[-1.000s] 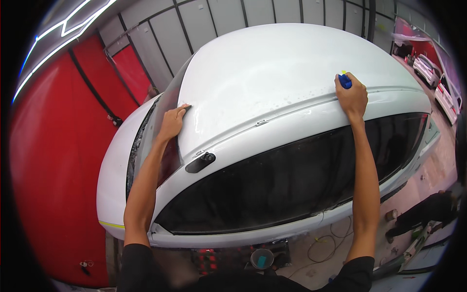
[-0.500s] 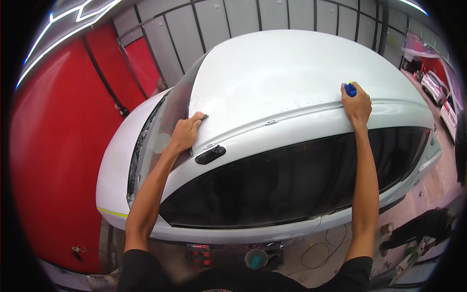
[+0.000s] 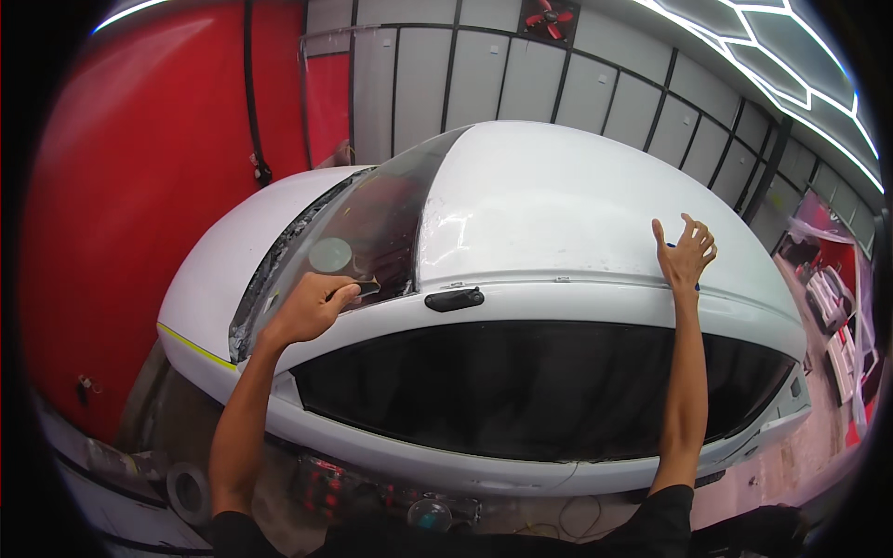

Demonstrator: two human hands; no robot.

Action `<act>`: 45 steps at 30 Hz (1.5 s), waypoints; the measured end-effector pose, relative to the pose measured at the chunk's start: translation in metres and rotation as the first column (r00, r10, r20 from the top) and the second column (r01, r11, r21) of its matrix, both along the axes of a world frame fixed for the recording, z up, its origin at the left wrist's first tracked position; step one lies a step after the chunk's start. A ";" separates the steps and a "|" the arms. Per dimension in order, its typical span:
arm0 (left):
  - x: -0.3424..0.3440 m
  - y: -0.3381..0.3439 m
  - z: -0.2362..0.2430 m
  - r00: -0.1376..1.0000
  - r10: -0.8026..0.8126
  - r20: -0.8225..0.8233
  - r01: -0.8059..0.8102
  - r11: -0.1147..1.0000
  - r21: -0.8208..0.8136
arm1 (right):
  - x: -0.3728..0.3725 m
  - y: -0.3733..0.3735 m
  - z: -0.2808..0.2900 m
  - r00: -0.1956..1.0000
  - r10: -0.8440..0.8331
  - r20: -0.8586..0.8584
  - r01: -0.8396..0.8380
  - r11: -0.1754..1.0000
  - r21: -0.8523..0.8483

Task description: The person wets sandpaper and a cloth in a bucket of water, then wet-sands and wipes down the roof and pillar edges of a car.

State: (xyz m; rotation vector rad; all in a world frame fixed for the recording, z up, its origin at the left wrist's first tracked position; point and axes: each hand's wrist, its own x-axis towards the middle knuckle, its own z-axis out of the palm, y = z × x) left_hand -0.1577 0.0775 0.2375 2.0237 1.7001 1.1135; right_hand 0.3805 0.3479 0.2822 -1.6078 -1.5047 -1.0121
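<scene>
A white car (image 3: 558, 195) stands before me, its roof pale and glossy with faint marks near the windscreen (image 3: 391, 195). At the windscreen's near lower corner, my left hand (image 3: 312, 309) is closed around a small dark flat piece (image 3: 368, 287), its tip pointing right. My right hand (image 3: 686, 256) is over the near edge of the roof with its fingers spread. Small bits of something blue (image 3: 698, 288) show at the hand's edges; most of it is hidden behind the hand. A black oblong fitting (image 3: 454, 298) sits on the frame above the dark side window (image 3: 521, 391).
A red wall (image 3: 139, 214) rises on the left; grey panels (image 3: 419, 84) and a red fan (image 3: 549, 20) are behind the car. Below the car are a bucket (image 3: 430, 514) and a looped cable (image 3: 572, 521). White car parts (image 3: 828, 302) stand at the far right.
My left hand has come off the roof corner, down and left, still with the dark piece. My right hand's fingers have spread from their grip on the blue thing. The view has tilted up.
</scene>
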 end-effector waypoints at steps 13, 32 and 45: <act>-0.034 0.006 -0.063 0.808 -0.389 0.443 0.495 0.855 -0.152 | -0.370 -0.239 -0.130 0.225 0.729 -0.647 -0.974 0.153 -0.166; -0.108 0.010 -0.113 0.738 -0.517 0.433 0.576 0.817 -0.007 | -0.399 -0.279 -0.133 0.173 -0.087 -0.981 -0.895 -0.430 -0.120; -0.068 0.039 -0.180 0.920 -0.031 0.391 -0.084 0.958 0.274 | -0.352 -0.200 -0.101 0.743 0.602 -0.292 -0.669 0.653 -0.355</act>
